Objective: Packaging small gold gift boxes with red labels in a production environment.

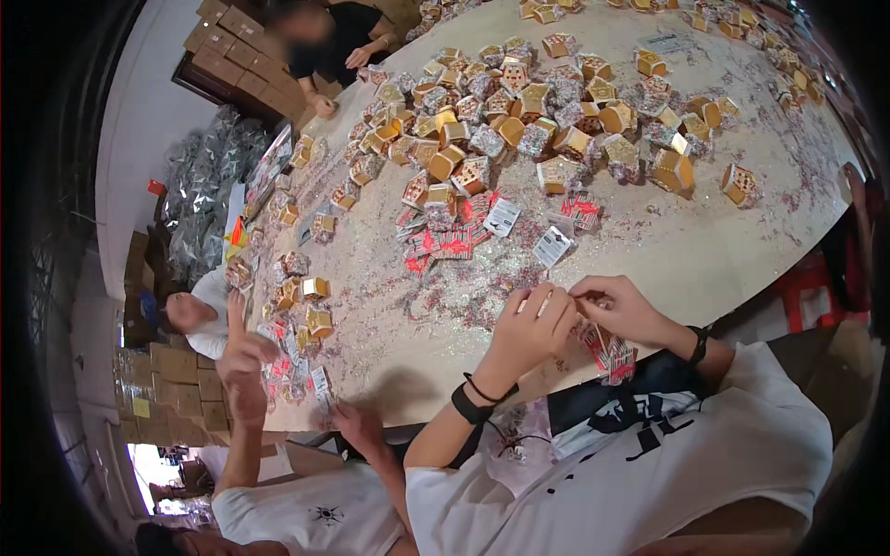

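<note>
Over the table's near edge, my left hand (533, 324) and my right hand (623, 310) are close together, fingers closed in a pinch. What lies between the fingertips is too small and hidden to make out. Just below them hang red-and-white striped cards (616, 360), with a thin pale strip rising toward my fingers. Beyond my hands, two white printed tags (553, 246) (502, 217) lie beside a loose pile of red striped cards (452, 244). Another small stack of striped cards (581, 211) sits farther right.
Many small glittery house-shaped ornaments (533, 100) in gold and white crowd the far table (732, 269), with glitter scattered around. Close on my left, a co-worker's hands (248, 366) are above cards. Other people sit along the left and far sides. Cardboard boxes (171, 375) stand beyond.
</note>
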Demonstrator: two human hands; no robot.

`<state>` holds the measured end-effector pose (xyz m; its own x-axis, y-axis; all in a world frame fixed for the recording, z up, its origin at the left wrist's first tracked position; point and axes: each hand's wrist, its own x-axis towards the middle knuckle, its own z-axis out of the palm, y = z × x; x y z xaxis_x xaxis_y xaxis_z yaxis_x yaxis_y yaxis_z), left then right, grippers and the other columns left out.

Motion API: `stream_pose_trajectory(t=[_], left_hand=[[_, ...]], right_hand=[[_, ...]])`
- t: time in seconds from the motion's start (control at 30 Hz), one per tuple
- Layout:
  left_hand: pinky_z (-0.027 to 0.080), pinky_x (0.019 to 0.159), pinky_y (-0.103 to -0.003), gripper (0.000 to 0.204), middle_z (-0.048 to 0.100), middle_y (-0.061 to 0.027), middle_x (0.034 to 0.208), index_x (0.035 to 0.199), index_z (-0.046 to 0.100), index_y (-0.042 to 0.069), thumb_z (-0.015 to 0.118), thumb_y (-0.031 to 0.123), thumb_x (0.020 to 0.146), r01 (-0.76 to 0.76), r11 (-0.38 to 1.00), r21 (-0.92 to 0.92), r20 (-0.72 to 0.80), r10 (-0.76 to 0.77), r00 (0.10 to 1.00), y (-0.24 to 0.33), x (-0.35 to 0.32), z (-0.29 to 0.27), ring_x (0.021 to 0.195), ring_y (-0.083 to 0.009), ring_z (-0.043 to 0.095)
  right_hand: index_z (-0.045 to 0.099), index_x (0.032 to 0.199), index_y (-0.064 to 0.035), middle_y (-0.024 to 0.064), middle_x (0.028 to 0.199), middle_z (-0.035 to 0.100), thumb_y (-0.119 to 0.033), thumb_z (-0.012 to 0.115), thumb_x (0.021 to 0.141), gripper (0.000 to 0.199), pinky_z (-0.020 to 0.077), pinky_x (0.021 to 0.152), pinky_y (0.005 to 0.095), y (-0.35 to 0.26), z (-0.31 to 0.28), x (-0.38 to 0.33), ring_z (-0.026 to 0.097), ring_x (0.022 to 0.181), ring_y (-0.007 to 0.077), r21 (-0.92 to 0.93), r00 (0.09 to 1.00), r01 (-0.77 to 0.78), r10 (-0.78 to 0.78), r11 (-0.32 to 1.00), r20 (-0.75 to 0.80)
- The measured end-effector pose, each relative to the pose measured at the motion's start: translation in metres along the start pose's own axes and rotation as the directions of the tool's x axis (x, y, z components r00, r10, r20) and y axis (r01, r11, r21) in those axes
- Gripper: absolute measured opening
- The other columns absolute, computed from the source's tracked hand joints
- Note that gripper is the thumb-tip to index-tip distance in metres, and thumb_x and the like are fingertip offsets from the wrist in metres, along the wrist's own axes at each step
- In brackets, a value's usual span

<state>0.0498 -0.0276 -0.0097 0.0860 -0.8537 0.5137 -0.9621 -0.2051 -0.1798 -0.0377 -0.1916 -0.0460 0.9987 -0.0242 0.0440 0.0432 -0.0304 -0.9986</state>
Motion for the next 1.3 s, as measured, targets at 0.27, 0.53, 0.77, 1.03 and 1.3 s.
stream_pose_trajectory(t=[0.27, 0.53, 0.77, 1.03, 1.3], left_hand=[[0.042, 0.069, -0.034, 0.009, 0.054, -0.005, 0.082, 0.08, 0.058, 0.006, 0.061, 0.009, 0.071, 0.097, 0.904, -0.416, 0.176, -0.024, 0.984, -0.019, 0.026, 0.007, 0.08, -0.0236, 0.055], [0.045, 0.071, -0.037, 0.016, 0.059, -0.0088, 0.082, 0.079, 0.061, 0.006, 0.068, 0.019, 0.074, 0.172, 0.788, -0.592, 0.305, 0.02, 0.952, -0.055, 0.051, 0.032, 0.08, -0.0276, 0.057], [0.046, 0.075, -0.043, 0.029, 0.059, -0.013, 0.099, 0.1, 0.059, 0.004, 0.067, 0.021, 0.078, 0.372, 0.861, 0.347, -0.007, -0.394, 0.919, -0.178, 0.046, 0.082, 0.091, -0.0305, 0.057], [0.038, 0.102, -0.039, 0.056, 0.044, -0.0332, 0.122, 0.127, 0.036, -0.014, 0.046, 0.006, 0.076, 0.732, 0.328, 0.597, -0.084, -0.882, 0.463, -0.056, -0.341, -0.08, 0.116, -0.0459, 0.042], [0.042, 0.095, -0.041, 0.045, 0.049, -0.0289, 0.117, 0.119, 0.04, -0.016, 0.046, 0.006, 0.081, 0.794, 0.364, 0.487, 0.015, -0.912, 0.409, -0.005, -0.32, -0.047, 0.107, -0.0381, 0.05]], right_hand=[[0.058, 0.094, 0.004, 0.0056, 0.083, 0.061, -0.001, 0.053, 0.086, 0.01, 0.0463, 0.068, 0.0215, 0.024, -0.004, -0.001, 0.057, 0.077, 0.0082, 0.398, 0.992, -0.088, 0.118, 0.913, -0.051], [0.055, 0.082, -0.0005, 0.0032, 0.071, 0.054, -0.004, 0.054, 0.086, 0.006, 0.0343, 0.051, 0.0194, 0.056, -0.008, -0.006, 0.044, 0.056, 0.006, 0.682, 0.952, -0.121, 0.279, 0.721, -0.127], [0.054, 0.081, 0.0009, 0.0035, 0.066, 0.049, 0.002, 0.05, 0.081, 0.004, 0.0324, 0.051, 0.0209, 0.047, -0.001, -0.007, 0.043, 0.058, 0.007, 0.64, 0.968, -0.112, 0.228, 0.76, -0.101], [0.051, 0.079, 0.0007, 0.0044, 0.066, 0.048, 0.002, 0.052, 0.082, 0.003, 0.0324, 0.049, 0.0217, 0.047, -0.011, -0.025, 0.042, 0.054, 0.0087, 0.646, 0.967, -0.078, 0.214, 0.76, -0.135], [0.053, 0.078, 0.0, 0.0049, 0.066, 0.051, -0.003, 0.056, 0.081, 0.006, 0.0359, 0.05, 0.0228, 0.06, -0.001, -0.033, 0.044, 0.055, 0.0097, 0.62, 0.97, -0.049, 0.186, 0.783, -0.159]])
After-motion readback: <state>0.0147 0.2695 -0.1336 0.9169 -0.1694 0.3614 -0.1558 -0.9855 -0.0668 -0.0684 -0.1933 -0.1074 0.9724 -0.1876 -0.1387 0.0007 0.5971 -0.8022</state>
